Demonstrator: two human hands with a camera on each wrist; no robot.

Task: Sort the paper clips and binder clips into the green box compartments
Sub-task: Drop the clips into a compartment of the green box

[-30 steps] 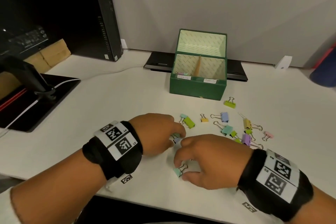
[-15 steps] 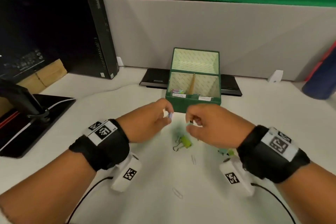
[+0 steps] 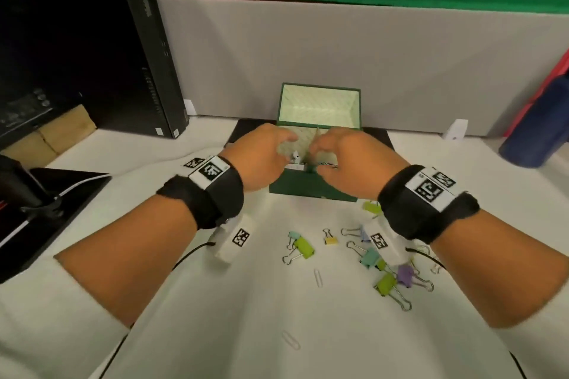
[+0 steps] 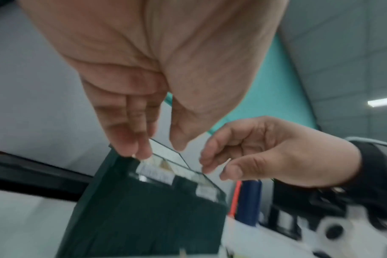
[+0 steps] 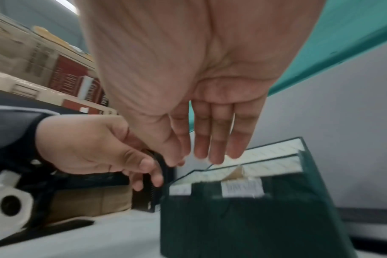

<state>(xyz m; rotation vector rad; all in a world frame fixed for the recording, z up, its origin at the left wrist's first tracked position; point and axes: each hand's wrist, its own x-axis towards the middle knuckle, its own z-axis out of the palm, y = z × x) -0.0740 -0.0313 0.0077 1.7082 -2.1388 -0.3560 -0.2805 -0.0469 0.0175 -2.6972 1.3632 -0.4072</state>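
Note:
The green box point(image 3: 308, 191) stands open at mid-table, its lid point(image 3: 320, 104) upright and a divider splitting it into left and right compartments. My left hand point(image 3: 288, 149) hovers over the left compartment with thumb and fingers apart and nothing between them point(image 4: 159, 150). My right hand point(image 3: 320, 154) hangs over the right compartment with straight fingers pointing down point(image 5: 192, 159). Blur hides what lies under the fingertips. Loose on the table lie a green binder clip point(image 3: 303, 248), a yellow one point(image 3: 331, 240), a teal one point(image 3: 369, 257), a purple one point(image 3: 405, 274) and two paper clips point(image 3: 317, 277).
A black computer case point(image 3: 147, 55) stands at the back left, with a black stand base point(image 3: 61, 194) in front of it. A flat black device point(image 3: 246, 135) lies behind the box against the grey partition. A dark blue bottle point(image 3: 535, 135) stands at the far right.
Both hands rose from the table, each pinching a small clip, and moved forward over the green box. Their fingers have now spread apart above the compartments.

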